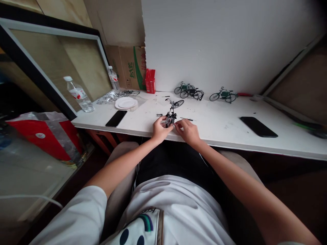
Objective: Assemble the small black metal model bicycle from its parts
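Near the front edge of the white table (212, 117), my left hand (160, 130) is closed around the near end of a small black model bicycle (171, 114). The bicycle's front wheel and handlebar point away from me. Close beside its near end, my right hand (188, 132) has thumb and fingertips pinched together. Whatever is between those fingertips is too small to make out. A thin dark tool (188, 119) lies just beyond my right hand. Left of the bicycle is a small black part (159, 115).
Several finished-looking model bicycles (222, 95) stand along the back wall. Phones lie left (117, 118) and right (258, 126). White plates (126, 102), a water bottle (79, 95), a red box (150, 81) and wrapped parts (112, 97) occupy the left side.
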`<state>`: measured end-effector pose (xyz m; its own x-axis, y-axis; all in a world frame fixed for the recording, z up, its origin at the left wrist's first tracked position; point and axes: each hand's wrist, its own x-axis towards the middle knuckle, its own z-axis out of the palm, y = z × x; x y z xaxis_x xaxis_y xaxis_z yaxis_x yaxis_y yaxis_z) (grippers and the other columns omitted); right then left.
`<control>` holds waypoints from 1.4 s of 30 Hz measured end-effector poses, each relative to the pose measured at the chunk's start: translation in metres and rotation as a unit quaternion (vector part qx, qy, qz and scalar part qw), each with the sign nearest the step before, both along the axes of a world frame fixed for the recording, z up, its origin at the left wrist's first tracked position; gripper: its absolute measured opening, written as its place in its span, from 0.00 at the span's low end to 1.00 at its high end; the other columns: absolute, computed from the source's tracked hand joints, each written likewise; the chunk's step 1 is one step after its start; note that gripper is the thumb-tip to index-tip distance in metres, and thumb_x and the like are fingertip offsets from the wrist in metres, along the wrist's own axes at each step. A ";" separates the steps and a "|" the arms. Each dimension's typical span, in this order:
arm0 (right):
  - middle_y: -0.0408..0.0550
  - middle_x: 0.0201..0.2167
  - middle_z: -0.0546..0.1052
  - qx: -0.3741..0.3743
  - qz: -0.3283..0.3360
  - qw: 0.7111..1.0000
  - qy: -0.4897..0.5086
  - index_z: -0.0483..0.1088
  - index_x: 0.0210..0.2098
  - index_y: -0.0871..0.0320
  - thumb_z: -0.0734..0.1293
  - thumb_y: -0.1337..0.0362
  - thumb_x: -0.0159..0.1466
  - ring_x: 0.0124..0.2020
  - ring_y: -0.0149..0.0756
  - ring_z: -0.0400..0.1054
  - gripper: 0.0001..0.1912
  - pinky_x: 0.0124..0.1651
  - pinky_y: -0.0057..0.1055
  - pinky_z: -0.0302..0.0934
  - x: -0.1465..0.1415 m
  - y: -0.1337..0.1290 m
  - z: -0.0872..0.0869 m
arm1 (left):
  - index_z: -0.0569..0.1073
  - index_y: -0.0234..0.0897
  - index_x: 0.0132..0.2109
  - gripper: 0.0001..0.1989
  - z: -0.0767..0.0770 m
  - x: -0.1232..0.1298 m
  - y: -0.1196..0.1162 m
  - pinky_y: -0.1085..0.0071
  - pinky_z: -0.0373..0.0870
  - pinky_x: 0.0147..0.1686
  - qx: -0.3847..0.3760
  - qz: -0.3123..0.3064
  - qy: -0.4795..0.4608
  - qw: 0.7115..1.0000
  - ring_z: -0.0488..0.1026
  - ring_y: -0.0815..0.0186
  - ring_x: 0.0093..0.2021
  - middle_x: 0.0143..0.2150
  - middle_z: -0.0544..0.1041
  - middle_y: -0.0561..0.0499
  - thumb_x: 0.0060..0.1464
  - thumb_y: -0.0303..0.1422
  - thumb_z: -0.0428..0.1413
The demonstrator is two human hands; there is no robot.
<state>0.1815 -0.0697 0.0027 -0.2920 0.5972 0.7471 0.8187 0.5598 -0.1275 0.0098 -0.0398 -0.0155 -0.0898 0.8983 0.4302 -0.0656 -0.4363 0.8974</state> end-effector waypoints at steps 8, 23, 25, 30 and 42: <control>0.51 0.25 0.75 -0.035 -0.041 0.998 -0.011 0.69 0.28 0.56 0.53 0.50 0.81 0.27 0.37 0.65 0.29 0.31 0.36 0.46 0.003 0.002 -0.001 | 0.77 0.36 0.48 0.20 0.000 0.001 -0.004 0.67 0.81 0.40 0.015 -0.026 0.011 0.999 0.84 0.59 0.41 0.45 0.84 0.43 0.48 0.31 0.71; 0.51 0.28 0.77 -0.066 -0.034 0.997 0.024 0.69 0.30 0.55 0.53 0.51 0.81 0.29 0.38 0.69 0.27 0.34 0.36 0.52 0.002 0.003 -0.001 | 0.76 0.36 0.47 0.21 0.004 0.000 -0.005 0.63 0.84 0.47 0.023 -0.031 -0.029 0.999 0.86 0.58 0.43 0.45 0.84 0.43 0.47 0.32 0.73; 0.50 0.29 0.78 -0.080 -0.021 0.996 0.046 0.71 0.33 0.55 0.54 0.51 0.80 0.30 0.38 0.70 0.25 0.35 0.35 0.54 0.002 0.000 0.002 | 0.76 0.36 0.46 0.22 0.004 0.000 -0.004 0.64 0.84 0.47 0.018 -0.029 -0.030 0.999 0.86 0.58 0.43 0.46 0.84 0.44 0.45 0.32 0.74; 0.49 0.35 0.80 -0.066 0.039 0.994 0.082 0.73 0.46 0.55 0.62 0.51 0.77 0.37 0.39 0.74 0.15 0.40 0.33 0.61 0.003 -0.001 0.005 | 0.75 0.36 0.48 0.24 0.005 -0.002 -0.001 0.63 0.83 0.49 0.011 -0.015 -0.039 0.999 0.85 0.59 0.43 0.46 0.83 0.44 0.45 0.33 0.74; 0.50 0.31 0.79 -0.102 0.001 0.991 0.087 0.74 0.37 0.55 0.56 0.48 0.79 0.32 0.39 0.72 0.24 0.38 0.35 0.59 0.004 0.000 0.004 | 0.75 0.37 0.48 0.23 0.005 -0.001 -0.006 0.63 0.84 0.48 0.019 -0.022 -0.026 0.999 0.85 0.61 0.42 0.48 0.82 0.44 0.46 0.34 0.74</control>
<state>0.1853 -0.0696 0.0064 -0.1709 0.7399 0.6507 0.7735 0.5098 -0.3765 0.0090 -0.0460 -0.0101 -0.0747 0.8852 0.4591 -0.1318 -0.4651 0.8754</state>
